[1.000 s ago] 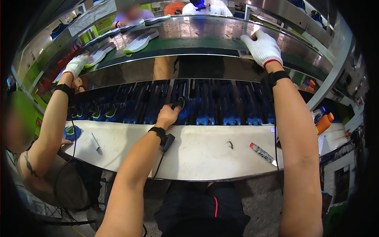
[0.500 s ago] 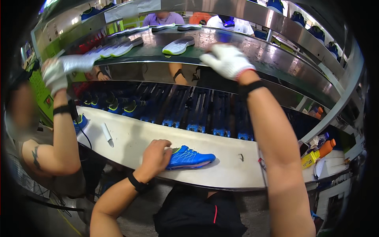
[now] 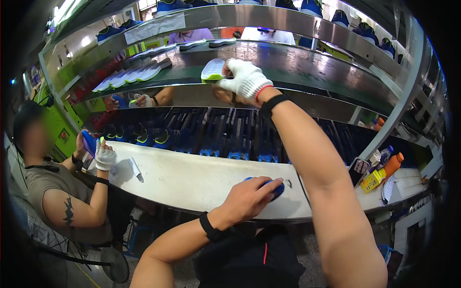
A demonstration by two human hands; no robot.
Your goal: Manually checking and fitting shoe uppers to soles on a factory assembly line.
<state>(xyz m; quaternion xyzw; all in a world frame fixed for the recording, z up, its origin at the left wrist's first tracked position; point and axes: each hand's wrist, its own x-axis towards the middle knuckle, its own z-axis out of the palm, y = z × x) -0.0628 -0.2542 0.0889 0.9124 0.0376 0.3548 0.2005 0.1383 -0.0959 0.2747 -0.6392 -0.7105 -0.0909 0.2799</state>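
Note:
My bare left hand point(image 3: 247, 199) is closed over a blue shoe point(image 3: 277, 191) on the white bench, hiding most of it. Only its rounded blue end shows beyond my fingers. Up on the green conveyor belt, my right hand point(image 3: 246, 79) wears a white glove with some fingertips bare. It grips the near end of a white shoe sole point(image 3: 212, 69) with a lime-green edge. The thumb sits by the sole's lower edge, and some fingers are hidden behind the hand.
Several soles point(image 3: 139, 73) lie on the belt point(image 3: 307, 77) to the left. A white tube-like item point(image 3: 136, 170) rests on the bench point(image 3: 168, 177). At the right stand an orange bottle point(image 3: 394, 163), a yellow container point(image 3: 373, 181) and a metal post point(image 3: 398, 103). A co-worker point(image 3: 67, 192) at left holds a blue shoe point(image 3: 89, 143).
My left hand and the shoe have shifted right, the hand now covering it. My right hand has moved left and closed on the sole. The co-worker's hands have come down from the belt.

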